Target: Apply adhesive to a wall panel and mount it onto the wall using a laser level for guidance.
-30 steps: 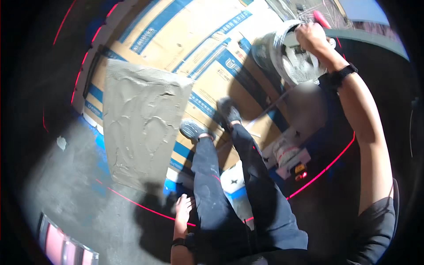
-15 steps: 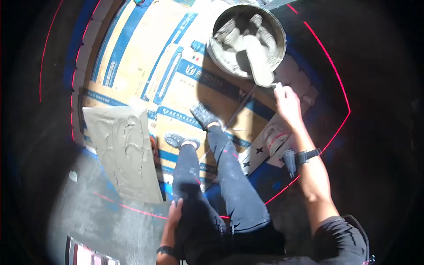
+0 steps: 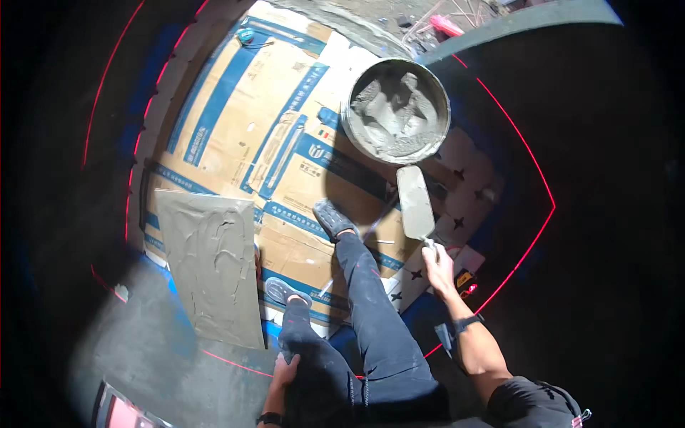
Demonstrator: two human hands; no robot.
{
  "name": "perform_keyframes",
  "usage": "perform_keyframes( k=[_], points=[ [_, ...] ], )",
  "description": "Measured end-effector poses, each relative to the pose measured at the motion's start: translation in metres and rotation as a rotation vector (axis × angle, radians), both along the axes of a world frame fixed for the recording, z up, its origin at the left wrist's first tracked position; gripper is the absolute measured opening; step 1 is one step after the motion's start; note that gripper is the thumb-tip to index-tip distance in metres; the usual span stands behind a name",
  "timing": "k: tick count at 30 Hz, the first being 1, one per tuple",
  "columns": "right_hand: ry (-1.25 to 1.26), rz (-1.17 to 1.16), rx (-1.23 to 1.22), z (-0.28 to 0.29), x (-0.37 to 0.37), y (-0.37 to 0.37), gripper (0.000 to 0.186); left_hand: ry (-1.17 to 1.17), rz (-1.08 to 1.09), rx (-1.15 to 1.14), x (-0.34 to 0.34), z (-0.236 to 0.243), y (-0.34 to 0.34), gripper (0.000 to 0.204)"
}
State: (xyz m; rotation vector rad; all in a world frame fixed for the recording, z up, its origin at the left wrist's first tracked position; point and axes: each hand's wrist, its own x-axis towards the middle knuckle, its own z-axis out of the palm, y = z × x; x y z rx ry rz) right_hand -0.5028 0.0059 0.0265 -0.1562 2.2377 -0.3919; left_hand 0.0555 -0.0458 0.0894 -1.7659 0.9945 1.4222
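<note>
My right hand (image 3: 438,269) is closed round the handle of a long rectangular trowel (image 3: 416,205). Its grey-coated blade points toward a bucket (image 3: 348,132), just short of the near rim. Inside the bucket lies thick grey mortar (image 3: 399,121), heaped and uneven. My left hand (image 3: 285,369) rests on my left knee and holds no tool; its fingers lie on the trouser leg, partly out of sight. To the left, a rectangular slab (image 3: 259,314) is covered with mortar, smeared in ridges.
Flattened cardboard sheets (image 3: 235,135) cover the floor under my feet. White pieces with black crosses (image 3: 457,192) lie to the right, beside a laser level (image 3: 465,282). Red laser lines cross the dark floor. A small teal tool (image 3: 246,36) sits at the far left.
My right hand has drawn the trowel back from over the bucket toward me. The mortar in the bucket shows more fully. My left hand has shifted from the thigh area to the knee.
</note>
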Motion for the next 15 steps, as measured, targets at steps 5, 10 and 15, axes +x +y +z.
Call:
perform_keyframes(
  k=[5,10,15],
  points=[
    [0.076,0.198,-0.127,0.04,0.006,-0.03,0.04,0.113,0.11,0.105,0.033,-0.014,0.042,0.091],
    [0.02,0.724,-0.208,0.06,0.065,-0.114,0.021,-0.139,0.123,0.154,0.038,-0.035,0.073,0.116],
    [0.087,1.097,-0.248,0.047,0.205,-0.231,0.036,-0.176,0.441,0.02,0.087,-0.06,0.122,0.12]
  ],
)
